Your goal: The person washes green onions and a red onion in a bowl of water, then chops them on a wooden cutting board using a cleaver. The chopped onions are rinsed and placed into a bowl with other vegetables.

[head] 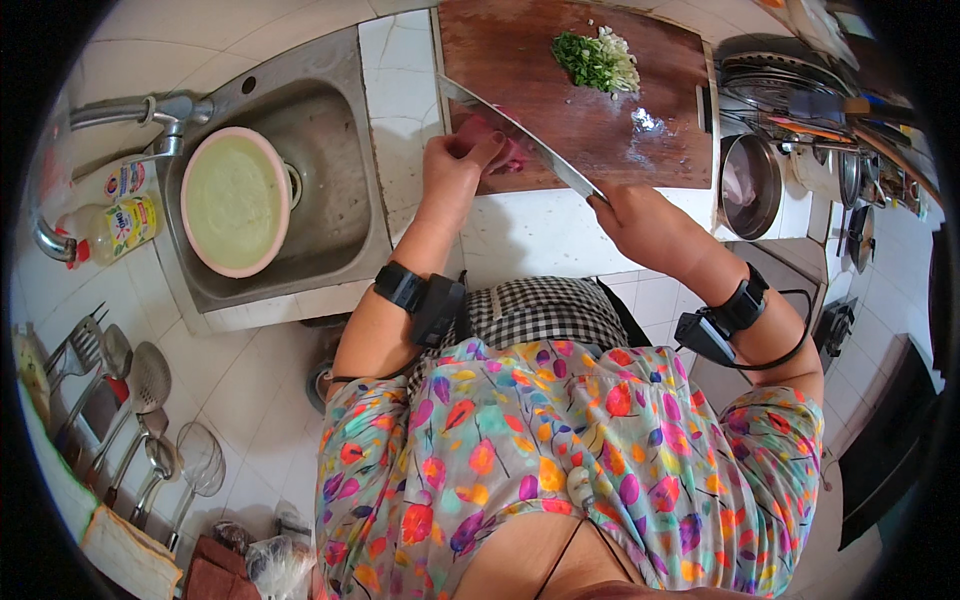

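Observation:
On the near left part of the wooden cutting board [525, 67], my left hand [457, 171] presses on a dark red piece of what looks like raw meat [478, 130]. Small cut bits lie beside its right end. My right hand [646, 225] grips the handle of a long kitchen knife [564, 169]. The blade slants up and left across the meat, close to my left fingertips. Whether its edge is in the meat I cannot tell. Farther back on the board sits a heap of chopped green onion [598, 60], green and white parts together.
Left of the board, a steel sink [330, 127] holds a pink-rimmed basin [234, 202] of cloudy liquid, beneath a faucet [172, 124]. Bottles [124, 225] stand beyond. Ladles and strainers [150, 375] hang at far left. A steel pan [750, 187] with pale meat stands at right.

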Demonstrator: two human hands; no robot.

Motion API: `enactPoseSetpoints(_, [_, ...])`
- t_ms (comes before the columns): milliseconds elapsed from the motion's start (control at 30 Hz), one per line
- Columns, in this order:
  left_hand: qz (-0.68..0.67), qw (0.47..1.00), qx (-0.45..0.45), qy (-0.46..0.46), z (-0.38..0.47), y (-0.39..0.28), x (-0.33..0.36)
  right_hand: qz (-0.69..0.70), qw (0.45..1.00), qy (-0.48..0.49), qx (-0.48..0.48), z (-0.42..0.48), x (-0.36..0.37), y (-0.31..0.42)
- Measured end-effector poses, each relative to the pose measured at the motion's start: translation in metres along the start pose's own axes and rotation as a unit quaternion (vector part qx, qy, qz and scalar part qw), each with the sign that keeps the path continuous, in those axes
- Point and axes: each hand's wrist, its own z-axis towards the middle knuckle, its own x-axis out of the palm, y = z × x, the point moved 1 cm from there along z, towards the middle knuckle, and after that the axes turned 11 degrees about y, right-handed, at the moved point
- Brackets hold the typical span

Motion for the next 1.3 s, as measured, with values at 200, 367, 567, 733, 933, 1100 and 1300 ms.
enactPoseSetpoints(200, [0.016, 1.000, 0.017, 0.020, 0.000, 0.003, -0.007, -0.034, 0.999, 0.010, -0.013, 0.017, -0.003, 0.006])
enactPoseSetpoints(367, [0.041, 0.999, 0.012, 0.018, 0.002, 0.001, -0.012, -0.063, 0.995, 0.067, 0.034, 0.030, -0.012, 0.017])
enactPoseSetpoints(567, [0.149, 0.989, 0.001, 0.014, 0.011, 0.013, -0.024, -0.002, 0.977, 0.153, 0.148, 0.055, -0.018, 0.026])
enactPoseSetpoints(733, [0.134, 0.991, 0.028, 0.005, 0.006, 0.021, -0.024, -0.085, 0.974, 0.177, 0.111, 0.065, 0.002, 0.007])
enactPoseSetpoints(933, [0.213, 0.976, 0.031, -0.023, 0.002, 0.027, -0.022, -0.245, 0.934, 0.257, 0.030, 0.117, 0.033, -0.008])
enactPoseSetpoints(1100, [0.276, 0.961, 0.034, 0.001, -0.009, 0.030, -0.018, -0.139, 0.987, 0.078, 0.032, 0.119, 0.062, -0.026])
enactPoseSetpoints(1300, [0.371, 0.927, 0.046, -0.039, -0.023, 0.024, -0.012, -0.150, 0.988, -0.027, -0.017, 0.115, 0.077, -0.028])
